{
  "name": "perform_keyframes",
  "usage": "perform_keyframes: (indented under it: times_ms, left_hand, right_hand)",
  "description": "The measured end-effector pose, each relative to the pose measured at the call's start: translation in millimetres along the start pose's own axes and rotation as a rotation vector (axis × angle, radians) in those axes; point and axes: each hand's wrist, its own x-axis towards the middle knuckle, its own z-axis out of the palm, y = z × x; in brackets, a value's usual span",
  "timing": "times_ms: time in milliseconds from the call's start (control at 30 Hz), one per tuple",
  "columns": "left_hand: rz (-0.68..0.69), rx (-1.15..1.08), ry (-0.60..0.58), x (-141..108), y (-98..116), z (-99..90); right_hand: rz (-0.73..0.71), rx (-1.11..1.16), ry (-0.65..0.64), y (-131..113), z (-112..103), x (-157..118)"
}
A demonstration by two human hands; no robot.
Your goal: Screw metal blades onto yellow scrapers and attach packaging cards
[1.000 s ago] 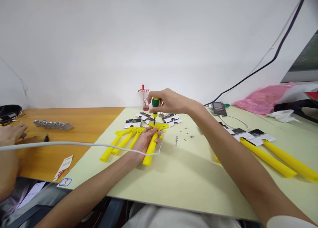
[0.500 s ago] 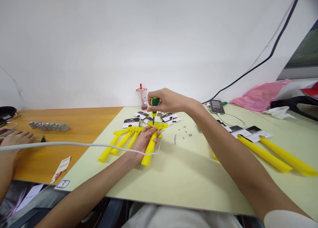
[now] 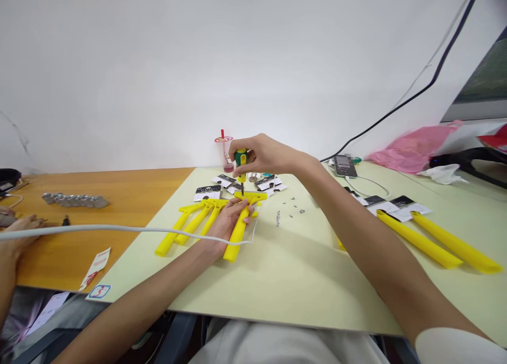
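Observation:
My left hand (image 3: pixel 228 221) grips the long handle of a yellow plastic T-shaped scraper (image 3: pixel 239 234), its crossbar (image 3: pixel 249 197) lying flat on the board. My right hand (image 3: pixel 261 155) is shut around a green-and-yellow screwdriver (image 3: pixel 240 160), held upright. Its dark shaft comes down to the crossbar, and the tip looks to touch it. Several more yellow T-shaped scrapers (image 3: pixel 190 224) lie fanned out beside my left hand. A few small metal screws (image 3: pixel 278 218) lie to the right of the crossbar.
White-and-black cards (image 3: pixel 208 193) lie behind the scrapers. Further right are a phone (image 3: pixel 344 166) and two yellow handles (image 3: pixel 420 242). A plastic cup (image 3: pixel 225 152) stands at the back. A co-worker's hand (image 3: pixel 21 234) rests on the wooden table, near grey metal parts (image 3: pixel 75 200).
The whole view has drifted slightly left and up. Both my hands stay on the same objects, with the screwdriver still upright on the crossbar. The co-worker's hand has shifted slightly.

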Motion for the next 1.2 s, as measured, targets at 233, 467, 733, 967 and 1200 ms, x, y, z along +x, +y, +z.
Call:
perform_keyframes:
  times_ms: [233, 467, 733, 967, 1200]
  left_hand:
    - [0.01, -0.026, 0.037, 2.0, -0.1, -1.4]
    - [0.015, -0.014, 0.047, 2.4, -1.8, -0.3]
    - [-0.033, 0.027, 0.058, -3.1, -1.5, 3.9]
    - [0.014, 0.042, 0.032, 0.0, -3.2, -0.4]
    - [-0.024, 0.035, 0.058, 0.2, -2.2, 0.7]
  right_hand:
    - [0.019, -0.036, -0.034, 0.7, -1.4, -2.3]
    - [0.121, -0.175, -0.056, -7.0, -3.5, -3.3]
    - [0.201, -0.267, -0.08, -7.3, -3.1, -6.4]
    - [0.17, -0.126, -0.132, -6.8, -12.3, -12.1]
    - [0.189, -0.03, -0.167, -13.9, -16.9, -12.9]
